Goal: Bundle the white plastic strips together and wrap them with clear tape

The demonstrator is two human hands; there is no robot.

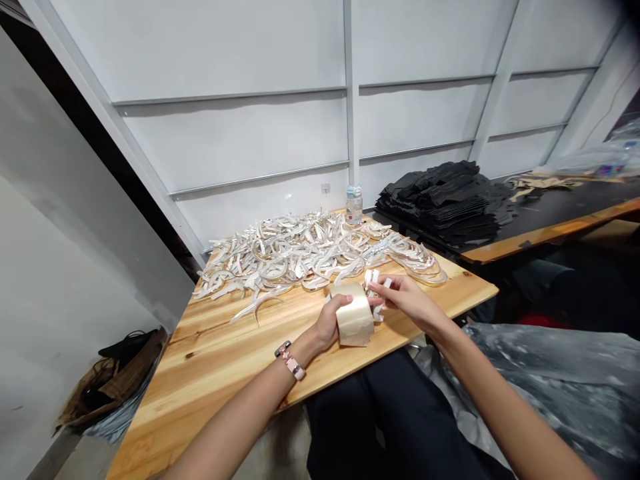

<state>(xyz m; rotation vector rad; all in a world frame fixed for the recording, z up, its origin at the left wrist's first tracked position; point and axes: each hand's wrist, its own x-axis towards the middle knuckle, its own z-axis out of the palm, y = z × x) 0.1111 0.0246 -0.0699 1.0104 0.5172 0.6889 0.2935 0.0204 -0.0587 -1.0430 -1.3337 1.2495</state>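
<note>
Near the front edge of the wooden table (200,360), my left hand (329,320) grips a curved, shiny cream-gold piece (354,317), thumb on top and fingers hidden behind it. At the piece's right edge, small white tabs (379,312) stick out. My right hand (397,293) pinches one of these white tabs between thumb and fingers. Just beyond both hands lies a wide heap of white and clear curled strips (290,257).
A clear bottle with a light-blue lid (354,205) stands at the back of the table. To the right, a black table (550,213) carries a stack of black flat pieces (440,200). Grey plastic sheeting (560,373) lies at my right, and a brown bag (117,380) sits on the floor at left.
</note>
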